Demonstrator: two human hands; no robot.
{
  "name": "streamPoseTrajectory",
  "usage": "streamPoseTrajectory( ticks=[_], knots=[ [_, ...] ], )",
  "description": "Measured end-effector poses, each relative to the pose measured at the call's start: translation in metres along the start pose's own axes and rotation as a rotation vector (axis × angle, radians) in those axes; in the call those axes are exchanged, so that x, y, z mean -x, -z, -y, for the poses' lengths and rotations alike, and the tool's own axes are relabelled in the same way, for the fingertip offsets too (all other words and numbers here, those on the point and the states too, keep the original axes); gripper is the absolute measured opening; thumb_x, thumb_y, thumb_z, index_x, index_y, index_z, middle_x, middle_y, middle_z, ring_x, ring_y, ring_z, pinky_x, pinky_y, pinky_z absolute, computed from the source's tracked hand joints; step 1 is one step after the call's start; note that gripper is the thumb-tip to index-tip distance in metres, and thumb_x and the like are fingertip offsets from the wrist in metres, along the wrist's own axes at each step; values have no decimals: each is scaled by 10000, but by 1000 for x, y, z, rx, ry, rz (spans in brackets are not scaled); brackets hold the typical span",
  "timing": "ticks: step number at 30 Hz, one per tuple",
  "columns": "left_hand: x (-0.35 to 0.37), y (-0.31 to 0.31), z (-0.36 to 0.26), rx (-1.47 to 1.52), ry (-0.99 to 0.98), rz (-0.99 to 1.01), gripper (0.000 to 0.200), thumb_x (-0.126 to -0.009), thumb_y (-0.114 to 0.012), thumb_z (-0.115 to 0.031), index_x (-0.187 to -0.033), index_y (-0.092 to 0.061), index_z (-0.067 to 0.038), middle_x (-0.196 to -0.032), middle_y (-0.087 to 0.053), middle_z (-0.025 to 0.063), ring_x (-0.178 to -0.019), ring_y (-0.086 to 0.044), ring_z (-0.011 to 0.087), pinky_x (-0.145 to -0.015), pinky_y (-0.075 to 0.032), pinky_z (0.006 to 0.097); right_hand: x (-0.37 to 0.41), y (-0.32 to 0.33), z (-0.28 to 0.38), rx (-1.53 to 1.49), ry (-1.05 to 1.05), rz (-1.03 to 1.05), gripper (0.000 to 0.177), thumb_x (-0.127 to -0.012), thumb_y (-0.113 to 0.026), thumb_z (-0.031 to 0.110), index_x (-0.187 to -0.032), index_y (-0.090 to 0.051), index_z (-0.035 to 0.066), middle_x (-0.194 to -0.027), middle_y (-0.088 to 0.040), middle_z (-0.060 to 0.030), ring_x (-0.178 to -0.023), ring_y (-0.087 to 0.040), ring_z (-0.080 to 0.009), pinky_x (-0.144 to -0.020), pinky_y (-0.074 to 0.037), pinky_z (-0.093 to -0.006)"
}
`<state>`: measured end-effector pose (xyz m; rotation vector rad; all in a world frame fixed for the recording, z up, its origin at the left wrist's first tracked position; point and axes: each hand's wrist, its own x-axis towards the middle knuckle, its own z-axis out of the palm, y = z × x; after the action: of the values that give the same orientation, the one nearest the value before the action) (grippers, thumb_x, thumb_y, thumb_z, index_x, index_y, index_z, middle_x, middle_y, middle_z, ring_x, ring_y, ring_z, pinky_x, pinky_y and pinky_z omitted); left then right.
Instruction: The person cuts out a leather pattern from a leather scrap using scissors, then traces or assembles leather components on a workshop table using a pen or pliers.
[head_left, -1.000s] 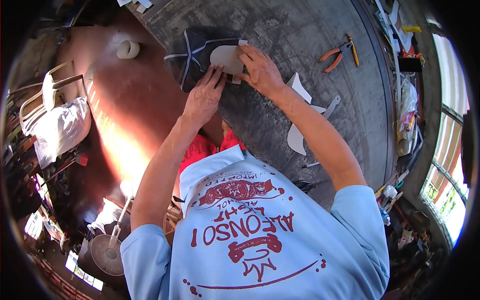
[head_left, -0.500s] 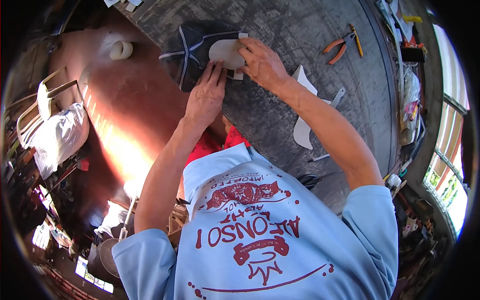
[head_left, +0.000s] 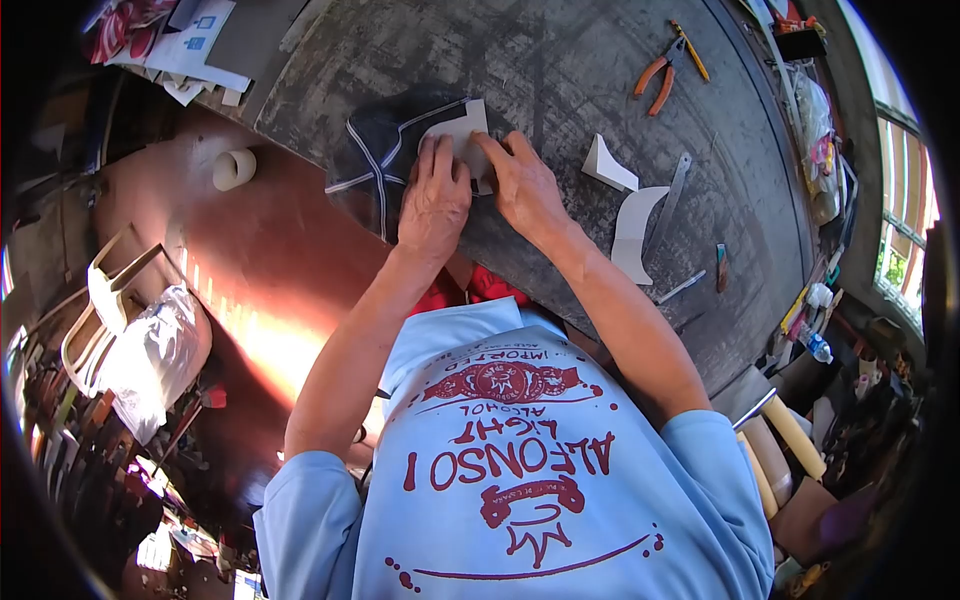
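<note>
A dark cap-like piece (head_left: 360, 150) of panels with white stitched seams lies at the table's edge. On its right part rests a white card piece (head_left: 462, 128) with a rounded end and a straight strip. My left hand (head_left: 435, 200) is closed, its bent fingertips pressed onto the card's near side. From the right, my right hand (head_left: 522, 190) grips the card's straight edge with thumb and fingers. Both hands partly hide the card and the cloth beneath it.
Curved white card pieces (head_left: 632, 235) and a metal ruler (head_left: 668, 205) lie right of my hands. Farther off are orange-handled pliers (head_left: 655, 85) and a yellow pencil (head_left: 692, 55). A pen (head_left: 682, 287) and a small knife-like tool (head_left: 721, 268) are nearer. A tape roll (head_left: 234, 170) sits on the floor.
My view has shifted, bringing papers at the upper left into sight. My left fingers have bent and moved farther over the card, while the right hand stays at its edge.
</note>
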<state>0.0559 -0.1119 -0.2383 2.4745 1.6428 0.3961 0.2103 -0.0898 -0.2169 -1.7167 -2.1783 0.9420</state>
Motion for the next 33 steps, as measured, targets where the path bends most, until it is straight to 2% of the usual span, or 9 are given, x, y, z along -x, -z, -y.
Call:
streamPoseTrajectory(
  ticks=[3, 7, 9, 12, 16, 21, 25, 30, 33],
  knots=[
    [0, -4, 0, 4, 17, 29, 213, -769, -588, -21, -958, -618, 75, -1282, -497, 237, -1255, -480, 386, -967, -511, 385, -17, 0, -10, -144, 31, -86, 490, -780, -619, -23, -1255, -550, 77, -1063, -511, -157, -1024, -567, -372, -771, -507, -454],
    [-9, 2, 0, -10, 26, 93, 223, -753, -608, -16, -955, -624, 80, -1262, -505, 237, -1227, -496, 395, -862, -575, 344, -52, 13, -6, -124, 43, -167, 404, -817, -646, -3, -1209, -576, 63, -1083, -524, -161, -919, -594, -368, -776, -489, -417],
    [-13, 6, 0, -14, 15, 92, 216, -745, -616, -13, -941, -623, 77, -1213, -511, 232, -1217, -500, 392, -812, -589, 324, -59, 10, -8, -106, 81, -150, 310, -835, -645, 11, -1140, -596, 45, -1067, -530, -156, -896, -599, -362, -763, -490, -412],
    [-15, 6, -2, -15, 32, 106, 202, -736, -623, -10, -921, -620, 70, -1131, -511, 215, -1204, -508, 381, -752, -602, 304, -56, 9, -1, -229, -3, -168, 213, -851, -638, 19, -1058, -593, 34, -1044, -541, -147, -872, -609, -342, -744, -496, -395],
    [-16, 4, -2, 4, 65, 129, 186, -733, -624, -10, -903, -614, 62, -1046, -496, 187, -1190, -518, 362, -711, -604, 284, -45, 1, 8, -252, -27, -236, 110, -878, -611, 27, -984, -588, 40, -981, -564, -129, -871, -609, -323, -730, -501, -391],
    [-19, 7, -1, 12, 91, 88, 200, -739, -617, -5, -927, -605, 60, -1208, -491, 214, -1179, -521, 333, -703, -603, 279, -42, -4, 13, -225, -32, -333, 57, -901, -583, 47, -957, -593, 47, -925, -578, -118, -883, -598, -321, -719, -505, -407],
    [-24, 12, 3, 23, 106, 142, 250, -732, -631, 2, -967, -586, 71, -1351, -442, 244, -1185, -509, 321, -700, -602, 278, -50, -6, 11, -241, -126, -304, 48, -896, -580, 35, -943, -586, 39, -927, -579, -124, -881, -592, -327, -719, -493, -409],
    [-31, 17, 5, 114, 160, 205, 322, -719, -630, 48, -1029, -547, 67, -1389, -421, 226, -1152, -505, 332, -679, -613, 307, -58, -3, 5, -314, -147, -229, 70, -870, -584, -3, -932, -578, 29, -944, -576, -132, -901, -585, -329, -750, -483, -395],
    [-31, 17, 3, 119, 177, 220, 341, -723, -628, 49, -1051, -535, 64, -1405, -412, 220, -1163, -492, 332, -685, -614, 311, -43, -7, 2, -371, -61, -263, 80, -861, -592, -20, -929, -586, 22, -981, -575, -131, -923, -581, -317, -777, -483, -383]
  ],
)
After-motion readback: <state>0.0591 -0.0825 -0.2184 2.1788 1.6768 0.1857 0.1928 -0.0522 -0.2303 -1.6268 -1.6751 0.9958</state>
